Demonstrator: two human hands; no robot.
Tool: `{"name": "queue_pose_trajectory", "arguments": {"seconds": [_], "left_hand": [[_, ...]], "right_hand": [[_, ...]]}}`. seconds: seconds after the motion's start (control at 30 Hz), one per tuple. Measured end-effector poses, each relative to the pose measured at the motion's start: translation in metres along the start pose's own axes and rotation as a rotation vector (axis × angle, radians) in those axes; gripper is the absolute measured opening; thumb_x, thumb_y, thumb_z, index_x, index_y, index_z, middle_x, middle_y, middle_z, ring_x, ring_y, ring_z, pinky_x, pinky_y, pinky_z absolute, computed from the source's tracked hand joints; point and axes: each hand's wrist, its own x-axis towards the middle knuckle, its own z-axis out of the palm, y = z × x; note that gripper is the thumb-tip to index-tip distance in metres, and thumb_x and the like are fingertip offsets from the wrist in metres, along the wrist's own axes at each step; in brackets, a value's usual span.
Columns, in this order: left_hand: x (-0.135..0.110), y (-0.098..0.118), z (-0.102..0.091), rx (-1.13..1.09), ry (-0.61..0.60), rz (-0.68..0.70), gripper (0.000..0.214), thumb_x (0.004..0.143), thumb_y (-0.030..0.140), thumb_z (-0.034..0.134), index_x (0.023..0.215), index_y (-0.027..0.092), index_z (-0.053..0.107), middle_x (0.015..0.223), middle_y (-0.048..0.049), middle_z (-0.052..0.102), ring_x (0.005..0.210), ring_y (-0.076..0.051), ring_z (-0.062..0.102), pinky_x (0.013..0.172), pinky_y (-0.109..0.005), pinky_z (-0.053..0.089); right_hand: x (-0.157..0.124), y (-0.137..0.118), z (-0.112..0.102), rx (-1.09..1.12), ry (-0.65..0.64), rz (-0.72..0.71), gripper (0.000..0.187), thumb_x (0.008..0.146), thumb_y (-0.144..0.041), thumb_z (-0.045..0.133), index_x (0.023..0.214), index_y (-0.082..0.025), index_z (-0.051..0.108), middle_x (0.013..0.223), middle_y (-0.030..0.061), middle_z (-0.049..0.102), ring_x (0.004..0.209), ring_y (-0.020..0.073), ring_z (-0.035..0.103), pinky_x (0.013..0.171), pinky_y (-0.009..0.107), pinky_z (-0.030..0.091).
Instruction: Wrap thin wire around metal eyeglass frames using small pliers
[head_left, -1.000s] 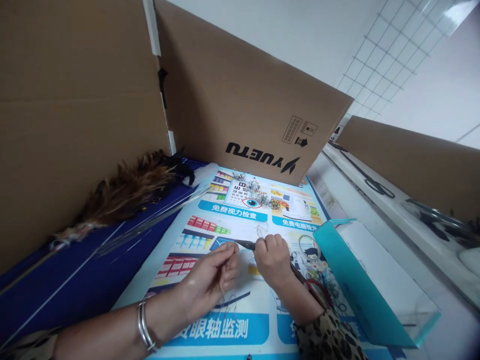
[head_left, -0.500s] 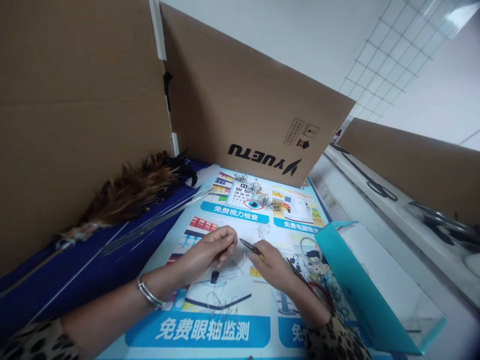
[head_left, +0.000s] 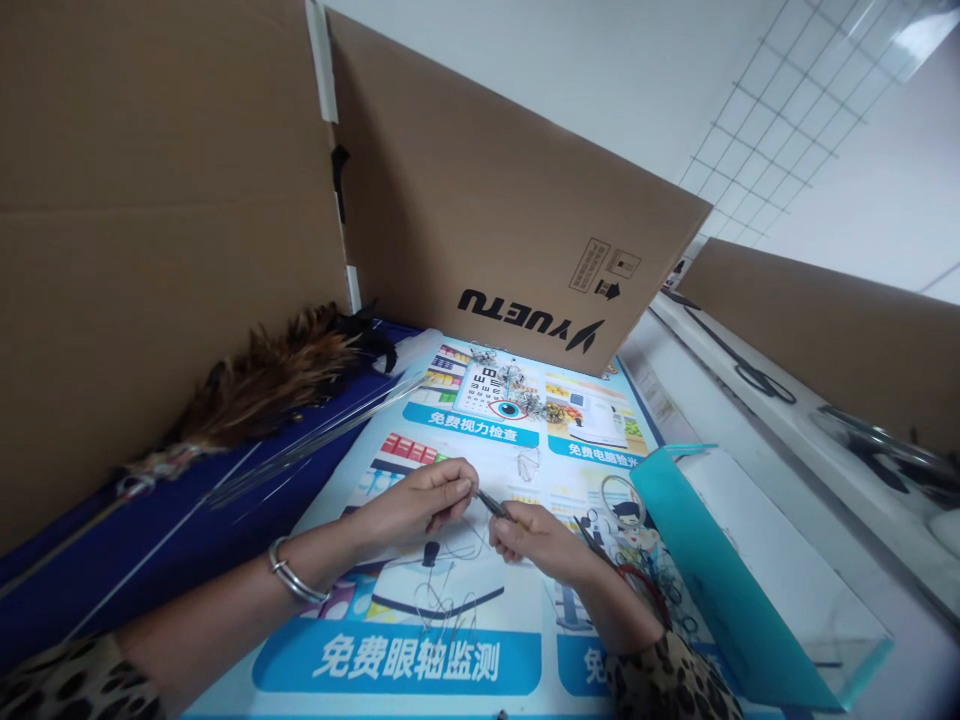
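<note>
My left hand (head_left: 431, 500) is closed in a pinch, thumb against fingers, with a silver bangle on the wrist. Beneath its fingertips a thin wire (head_left: 474, 535) curves down; the pinched end is hidden. In my right hand (head_left: 536, 538) are slim-nosed pliers (head_left: 491, 504), the fingers wrapped round the handles. The jaws point left and meet the left fingertips. Below the hands, loose bent wires (head_left: 444, 612) lie on the printed poster (head_left: 360, 600). Just beyond them sits a small bent wire shape (head_left: 528, 464).
Several wire ornaments (head_left: 514, 380) lie at the poster's far end. To the right are a wire coil (head_left: 622, 498), a red-handled tool (head_left: 646, 590) and a teal open box (head_left: 720, 570). A feather duster (head_left: 262, 380) and long wires (head_left: 300, 455) lie left. Cardboard panels (head_left: 487, 200) stand behind.
The pliers' tips have moved left and slightly down to the left fingertips. My right hand has turned, its fingers now curled round the handles. The left hand has barely shifted.
</note>
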Motion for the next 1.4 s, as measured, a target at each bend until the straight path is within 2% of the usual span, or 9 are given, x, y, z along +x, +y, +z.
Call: {"name": "queue_pose_trajectory", "arguments": {"seconds": [0.37, 0.63, 1.0, 1.23, 1.4], "left_hand": [[0.002, -0.007, -0.003, 0.015, -0.054, -0.047, 0.023, 0.087, 0.038, 0.047, 0.084, 0.015, 0.051, 0.060, 0.0042, 0.045, 0.046, -0.006, 0.030, 0.042, -0.018, 0.020], [0.003, -0.015, -0.003, -0.053, -0.066, -0.061, 0.022, 0.086, 0.038, 0.048, 0.085, 0.016, 0.050, 0.056, 0.0048, 0.045, 0.043, -0.006, 0.029, 0.040, -0.019, 0.016], [0.001, -0.008, -0.001, -0.081, -0.076, -0.061, 0.021, 0.087, 0.037, 0.048, 0.085, 0.016, 0.050, 0.055, 0.0057, 0.042, 0.043, -0.005, 0.026, 0.040, -0.019, 0.015], [0.001, -0.011, -0.002, -0.112, -0.095, -0.052, 0.020, 0.087, 0.036, 0.048, 0.085, 0.016, 0.051, 0.055, 0.0055, 0.042, 0.042, -0.005, 0.025, 0.040, -0.020, 0.015], [0.002, -0.012, -0.002, -0.120, -0.113, -0.054, 0.019, 0.088, 0.034, 0.046, 0.086, 0.016, 0.050, 0.055, 0.0056, 0.041, 0.042, -0.005, 0.024, 0.039, -0.020, 0.014]], "right_hand": [[-0.001, 0.001, -0.001, -0.048, -0.003, 0.007, 0.039, 0.085, -0.051, 0.044, 0.081, -0.014, 0.055, 0.065, -0.0016, 0.046, 0.060, 0.0081, 0.043, 0.056, 0.020, 0.034], [-0.001, 0.001, -0.003, -0.075, -0.005, 0.010, 0.040, 0.084, -0.053, 0.045, 0.081, -0.014, 0.056, 0.066, -0.0017, 0.044, 0.060, 0.0078, 0.041, 0.055, 0.019, 0.032], [-0.003, -0.001, -0.003, -0.065, -0.019, -0.001, 0.042, 0.084, -0.054, 0.043, 0.080, -0.014, 0.055, 0.066, -0.0015, 0.045, 0.059, 0.0075, 0.040, 0.054, 0.019, 0.031], [-0.002, -0.002, -0.006, -0.171, 0.014, -0.038, 0.039, 0.086, -0.051, 0.042, 0.077, -0.015, 0.054, 0.061, -0.0042, 0.037, 0.055, 0.0067, 0.032, 0.051, 0.019, 0.026], [-0.001, 0.001, -0.007, -0.236, 0.034, -0.064, 0.038, 0.086, -0.050, 0.041, 0.076, -0.016, 0.053, 0.062, -0.0041, 0.038, 0.056, 0.0072, 0.033, 0.053, 0.019, 0.028]]}}
